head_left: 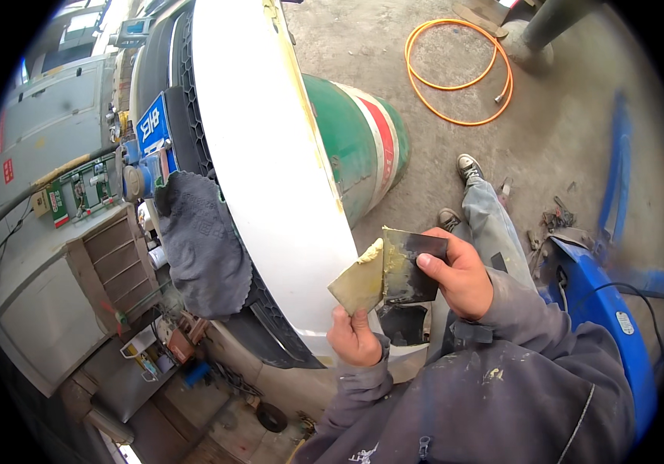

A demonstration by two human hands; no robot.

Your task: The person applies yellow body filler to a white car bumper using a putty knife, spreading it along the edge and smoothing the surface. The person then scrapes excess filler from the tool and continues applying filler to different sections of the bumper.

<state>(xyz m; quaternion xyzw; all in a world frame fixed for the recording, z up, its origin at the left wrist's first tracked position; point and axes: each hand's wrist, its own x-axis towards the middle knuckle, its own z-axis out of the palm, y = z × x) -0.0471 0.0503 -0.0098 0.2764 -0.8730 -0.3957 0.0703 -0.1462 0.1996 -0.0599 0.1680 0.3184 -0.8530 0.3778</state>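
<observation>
My left hand [357, 340] pinches a flat, beige putty spreader [357, 286] with a lump of pale yellow putty [371, 251] along its upper edge. In my right hand [462, 278] is a dark rectangular putty board [413, 267], gripped at its right side with the thumb on its face; yellow putty smears its left part. The two plates meet edge to edge, in front of my body. Just left of them stretches a white car bumper [262, 155], with yellowish patches along its right edge.
A grey cloth [200, 247] is draped over the bumper's dark grille. Beneath the bumper's right side lies a green drum [355, 139] with a red and white band. A coiled orange hose [511, 85] rests on the concrete floor. Near my right arm stands a blue metal part [607, 309].
</observation>
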